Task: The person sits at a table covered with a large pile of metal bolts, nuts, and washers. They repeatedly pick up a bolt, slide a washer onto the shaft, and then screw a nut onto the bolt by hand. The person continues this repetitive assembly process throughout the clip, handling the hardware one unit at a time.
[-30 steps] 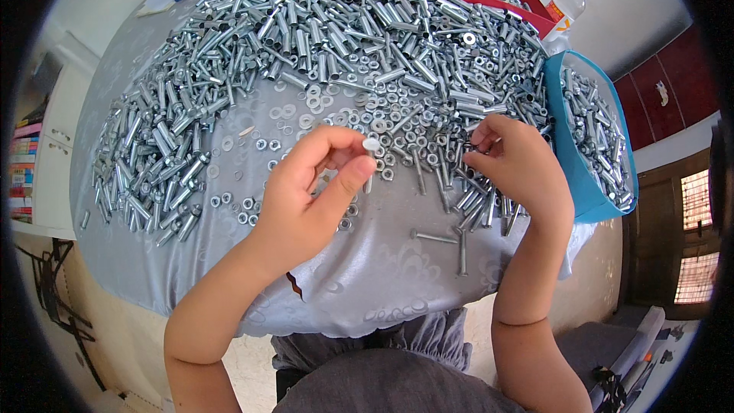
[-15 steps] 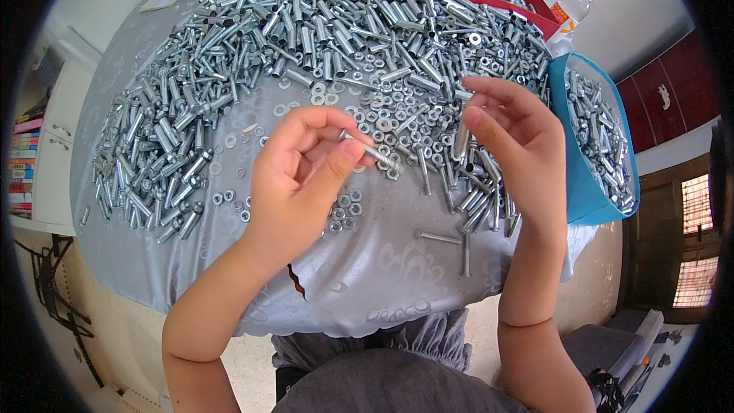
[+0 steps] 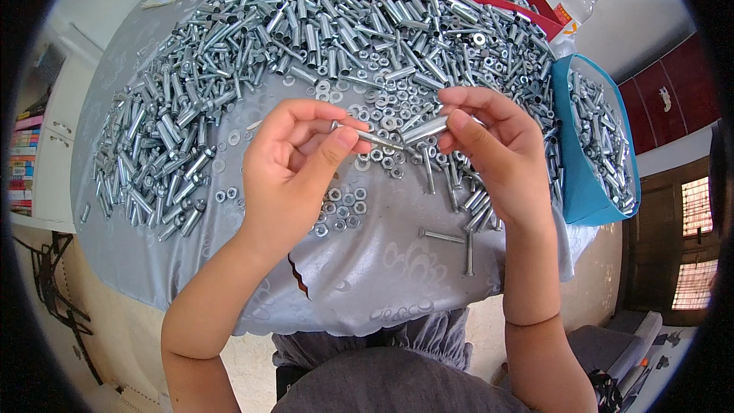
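Between the thumb and fingers of my left hand (image 3: pixel 290 160) is a threaded bolt (image 3: pixel 380 141), its tip pointing right. My right hand (image 3: pixel 501 149) pinches a smooth metal sleeve (image 3: pixel 425 130), slanted down to the left. The sleeve's lower end is close to the bolt's tip; I cannot tell whether they touch. Below and behind both hands lie loose nuts (image 3: pixel 353 221) and washers (image 3: pixel 329 86). A heap of sleeves and bolts (image 3: pixel 306 19) curves around the far side of the table.
A red box (image 3: pixel 547 25) of metal parts stands far right, with a clear plastic bottle (image 3: pixel 579 6) beside it. At the right edge is a blue box (image 3: pixel 564 176) filled with bolts. Two loose bolts (image 3: pixel 442 236) lie near the front of the grey tablecloth (image 3: pixel 367 275), which has a tear.
My right hand has moved left and lower, bringing the sleeve across to the bolt. My left hand has shifted slightly, and the bolt now lies flatter.
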`<state>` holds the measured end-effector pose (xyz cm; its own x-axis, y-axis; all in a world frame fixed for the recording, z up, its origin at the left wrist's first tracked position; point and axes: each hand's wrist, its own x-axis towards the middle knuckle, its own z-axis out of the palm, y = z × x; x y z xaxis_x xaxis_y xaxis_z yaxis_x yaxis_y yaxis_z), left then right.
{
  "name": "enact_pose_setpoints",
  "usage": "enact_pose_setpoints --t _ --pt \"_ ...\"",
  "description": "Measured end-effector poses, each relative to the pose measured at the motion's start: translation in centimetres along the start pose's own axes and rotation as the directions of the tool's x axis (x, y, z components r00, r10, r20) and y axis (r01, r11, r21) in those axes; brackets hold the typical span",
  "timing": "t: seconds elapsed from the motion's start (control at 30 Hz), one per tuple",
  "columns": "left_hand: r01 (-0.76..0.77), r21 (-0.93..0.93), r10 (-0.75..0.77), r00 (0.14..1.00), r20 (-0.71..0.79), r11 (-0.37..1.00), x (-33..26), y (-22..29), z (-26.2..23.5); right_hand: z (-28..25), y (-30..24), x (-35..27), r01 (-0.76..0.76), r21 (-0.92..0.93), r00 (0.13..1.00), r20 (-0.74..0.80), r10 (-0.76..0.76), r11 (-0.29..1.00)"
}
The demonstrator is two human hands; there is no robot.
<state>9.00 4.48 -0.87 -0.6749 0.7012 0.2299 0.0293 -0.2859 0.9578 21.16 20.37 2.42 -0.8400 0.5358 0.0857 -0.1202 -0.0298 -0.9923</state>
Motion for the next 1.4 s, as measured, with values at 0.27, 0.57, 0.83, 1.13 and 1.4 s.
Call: enact_pose_setpoints --t 0.27,0.57,0.83,1.13,1.4 --pt "-0.018 -0.006 0.018 0.999 -0.041 1.000 -0.1 0.3 -0.2 0.2 0.2 -0.1 -0.006 -0.027 1.000 0.008 0.006 1.000" --pt "-0.013 0.019 0.014 0.999 -0.048 1.000 -0.2 0.7 -0.2 0.4 0.6 -0.2 -0.058 -0.001 0.996 0.064 0.058 0.998" --pt "-0.166 0.100 0.170 0.985 -0.031 0.981 0.0 -0.3 -0.9 0.9 1.2 -0.2 -0.171 0.123 0.982 0.108 0.158 0.978" --pt "-0.060 0.024 0.058 0.994 0.090 0.998 0.1 -0.7 -0.9 0.4 1.8 0.3 -0.146 0.148 0.988 0.071 0.136 0.978" --pt "0.010 0.275 -0.035 0.996 0.087 0.961 -0.1 -0.5 -0.8 1.7 1.5 -0.4 -0.161 0.171 0.974 0.187 0.128 0.972"
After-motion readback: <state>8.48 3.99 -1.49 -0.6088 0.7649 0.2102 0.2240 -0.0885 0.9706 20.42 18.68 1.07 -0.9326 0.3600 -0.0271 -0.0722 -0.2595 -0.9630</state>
